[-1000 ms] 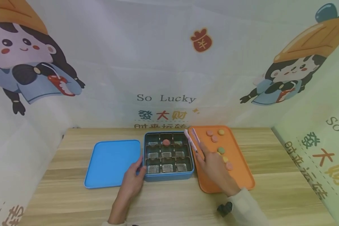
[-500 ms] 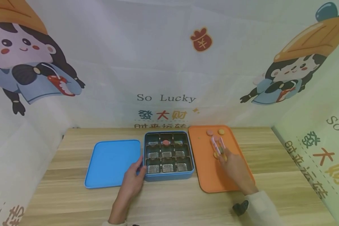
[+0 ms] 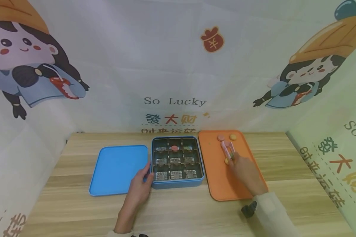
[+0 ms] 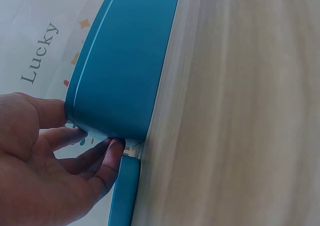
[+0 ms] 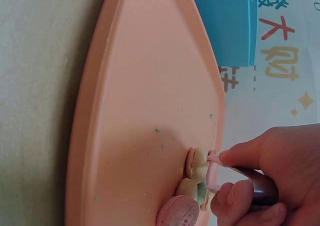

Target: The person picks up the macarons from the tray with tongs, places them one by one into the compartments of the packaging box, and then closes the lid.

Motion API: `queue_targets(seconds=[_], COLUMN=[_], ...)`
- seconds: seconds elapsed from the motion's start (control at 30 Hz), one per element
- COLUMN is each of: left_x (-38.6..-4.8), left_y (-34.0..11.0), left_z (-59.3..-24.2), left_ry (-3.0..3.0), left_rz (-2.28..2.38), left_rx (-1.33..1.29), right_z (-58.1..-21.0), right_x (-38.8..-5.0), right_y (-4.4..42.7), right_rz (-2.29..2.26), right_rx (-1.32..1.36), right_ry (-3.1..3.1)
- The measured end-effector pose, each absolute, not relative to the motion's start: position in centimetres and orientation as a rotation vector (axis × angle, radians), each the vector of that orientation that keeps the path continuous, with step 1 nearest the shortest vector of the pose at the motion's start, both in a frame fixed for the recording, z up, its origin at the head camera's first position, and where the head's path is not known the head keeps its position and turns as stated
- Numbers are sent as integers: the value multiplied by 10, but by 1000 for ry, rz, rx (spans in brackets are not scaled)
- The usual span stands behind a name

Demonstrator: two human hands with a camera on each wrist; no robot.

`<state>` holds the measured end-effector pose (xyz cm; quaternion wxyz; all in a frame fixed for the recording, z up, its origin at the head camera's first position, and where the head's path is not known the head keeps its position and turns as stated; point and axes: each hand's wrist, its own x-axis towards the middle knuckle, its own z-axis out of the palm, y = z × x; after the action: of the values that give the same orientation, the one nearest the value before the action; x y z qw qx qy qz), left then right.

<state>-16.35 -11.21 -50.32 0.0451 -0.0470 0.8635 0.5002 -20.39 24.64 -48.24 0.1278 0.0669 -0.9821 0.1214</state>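
A blue tin (image 3: 178, 185) with a black insert divided into several compartments stands mid-table. One pink macaron (image 3: 174, 148) sits in its back middle compartment. My left hand (image 3: 140, 186) holds the tin's front left corner, thumb at the front and fingertips against the left side. Over the orange tray (image 3: 221, 189), my right hand (image 3: 246, 169) grips pink tongs (image 3: 226, 152). The tongs' tips are spread at a pink macaron (image 3: 225, 144); I cannot tell whether they touch it. Yellow macarons (image 5: 197, 165) and a pink macaron (image 5: 178, 212) lie near that hand, which partly hides a green one (image 3: 232, 154).
A flat blue lid (image 3: 118, 171) lies left of the tin. Another pink macaron (image 3: 221, 138) and a yellow macaron (image 3: 232, 137) sit near the tray's back edge. Behind the wooden table (image 3: 178, 210) hangs a printed white cloth (image 3: 166, 65). Small green crumbs dot the tray.
My right hand has moved right with the tongs, from beside the tin to the macarons on the tray. The tongs' tips have come a little closer together. My left hand stays at the tin.
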Motion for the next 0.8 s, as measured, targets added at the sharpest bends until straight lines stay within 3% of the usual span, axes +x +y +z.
queue_targets(seconds=[0.57, 0.8], left_x=[-161, -160], left_y=[-111, -112], left_z=[-503, -502], left_ry=[2660, 2665], left_rz=[1510, 1498], left_rx=[-109, -103], right_z=[-485, -479], right_x=[-207, -203], right_y=[252, 251], right_rz=[399, 433], right_rx=[121, 225], right_ry=[-2956, -2880])
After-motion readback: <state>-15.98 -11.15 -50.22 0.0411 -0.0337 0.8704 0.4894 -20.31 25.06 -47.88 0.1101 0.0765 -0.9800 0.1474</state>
